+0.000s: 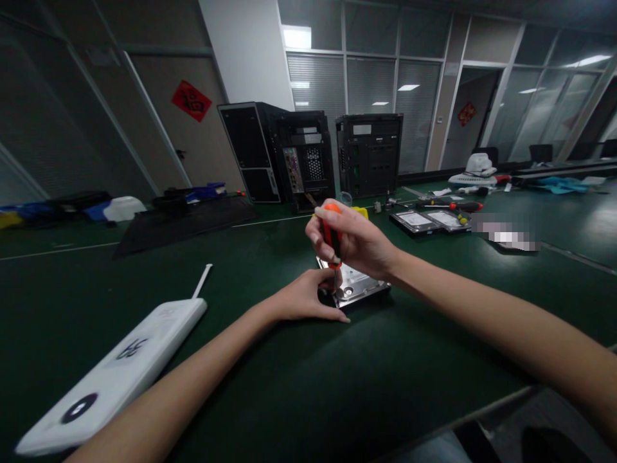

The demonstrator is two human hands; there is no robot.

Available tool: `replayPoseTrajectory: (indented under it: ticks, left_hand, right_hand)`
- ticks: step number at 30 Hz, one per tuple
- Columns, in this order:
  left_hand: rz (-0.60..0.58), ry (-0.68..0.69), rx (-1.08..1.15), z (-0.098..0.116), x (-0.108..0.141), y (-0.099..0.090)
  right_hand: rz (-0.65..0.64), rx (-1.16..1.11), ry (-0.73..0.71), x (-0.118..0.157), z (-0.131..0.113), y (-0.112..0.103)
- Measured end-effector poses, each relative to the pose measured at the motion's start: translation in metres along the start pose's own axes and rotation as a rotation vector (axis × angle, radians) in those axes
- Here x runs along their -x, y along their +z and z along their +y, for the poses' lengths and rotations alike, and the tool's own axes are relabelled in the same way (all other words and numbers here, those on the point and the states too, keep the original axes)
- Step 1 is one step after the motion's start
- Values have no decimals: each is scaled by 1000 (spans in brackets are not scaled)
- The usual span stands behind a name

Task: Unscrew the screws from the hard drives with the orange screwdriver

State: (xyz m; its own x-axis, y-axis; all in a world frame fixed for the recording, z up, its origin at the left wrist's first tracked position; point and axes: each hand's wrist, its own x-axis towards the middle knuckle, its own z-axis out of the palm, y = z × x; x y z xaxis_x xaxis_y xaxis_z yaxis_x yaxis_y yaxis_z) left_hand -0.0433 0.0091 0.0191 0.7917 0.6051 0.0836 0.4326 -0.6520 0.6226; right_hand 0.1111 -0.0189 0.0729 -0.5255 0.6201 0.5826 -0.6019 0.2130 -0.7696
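A silver hard drive (359,283) lies flat on the green table in front of me. My right hand (359,235) is closed around the orange and black handle of a screwdriver (332,235), which stands nearly upright. Its shaft points down at the drive's near left corner; the very tip is hard to make out. At that same corner my left hand (308,296) grips the drive, thumb along the near edge and fingers curled beside the shaft. Part of the drive's top is hidden behind my right hand.
Black computer cases (369,154) stand at the back. On the right lie more hard drives (417,222), a red and black screwdriver (467,206) and a blurred-out item (506,235). A long white device (120,366) rests at the left, beside my left forearm.
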Motion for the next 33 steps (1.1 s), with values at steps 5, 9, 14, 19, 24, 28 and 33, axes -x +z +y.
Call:
replayPoseTrajectory:
  ticks: [5, 9, 14, 19, 24, 28, 33]
  left_hand:
    - [-4, -1, 4, -4, -1, 1]
    - [-9, 12, 4, -5, -2, 2]
    - [-5, 42, 31, -4, -2, 2]
    - [-11, 27, 2, -4, -2, 1]
    - [-2, 24, -29, -4, -1, 1]
    - [-12, 41, -7, -2, -1, 0]
    - [-17, 47, 2, 1, 0, -1]
  right_hand:
    - [8, -26, 18, -3, 3, -5]
    - [4, -66, 41, -4, 2, -6]
    - [-14, -94, 103, -4, 0, -9]
    - [-6, -112, 87, -3, 0, -13]
    - [-12, -119, 65, -3, 2, -14]
    - [-23, -97, 48, -5, 5, -10]
    - [-113, -66, 82, -5, 4, -3]
